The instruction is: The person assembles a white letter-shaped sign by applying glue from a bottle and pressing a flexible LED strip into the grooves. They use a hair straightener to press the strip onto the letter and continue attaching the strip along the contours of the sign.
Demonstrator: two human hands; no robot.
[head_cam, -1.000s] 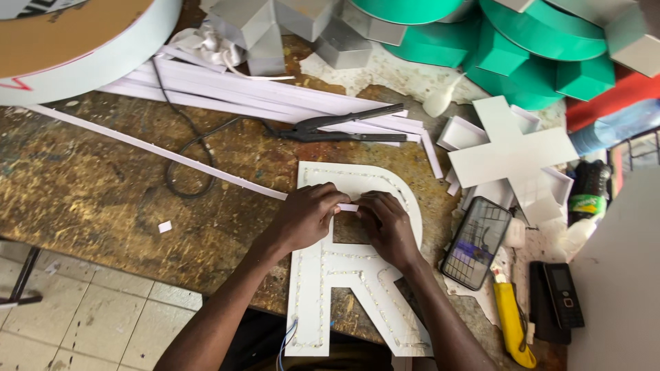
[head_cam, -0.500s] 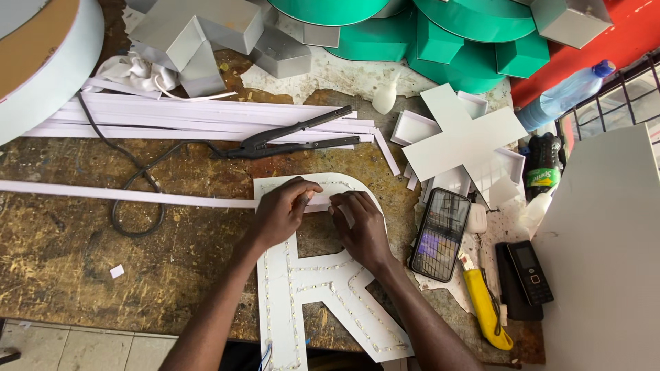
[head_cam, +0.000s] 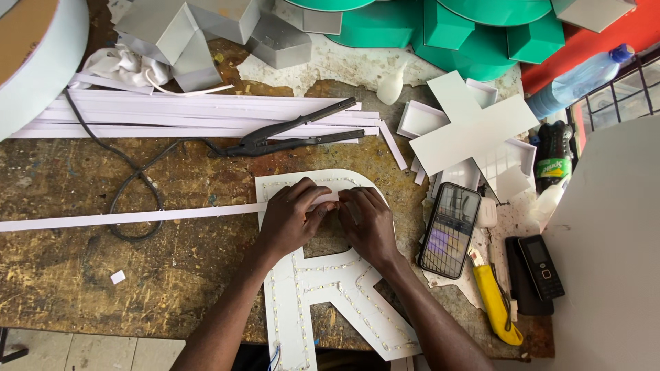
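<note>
Surface [head_cam: 82, 275]: I am looking down on a worn, paint-stained wooden top; it is carrying everything listed below.
White letter [head_cam: 323, 288]: a flat letter-shaped panel is lying face up at the near edge, rows of small lights running along its strokes. It is sitting square to me, which I judge is keeping both hands over its upper bowl.
White strip [head_cam: 124, 218]: a long thin band is trailing left across the surface, its right end reaching the top of the letter's bowl.
Left hand [head_cam: 292, 218]: the grip is closing on the strip's end, fingers pinching it against the letter.
Right hand [head_cam: 368, 223]: the grip is curling closed just beside the left, fingertips pressing at the same spot; what they are pinching is hidden.
Black hand tool [head_cam: 295, 134]: lying on a stack of spare strips, well apart.
Phone [head_cam: 450, 230]: resting near the right wrist.
Yellow knife [head_cam: 496, 302]: lying beside the phone.
</note>
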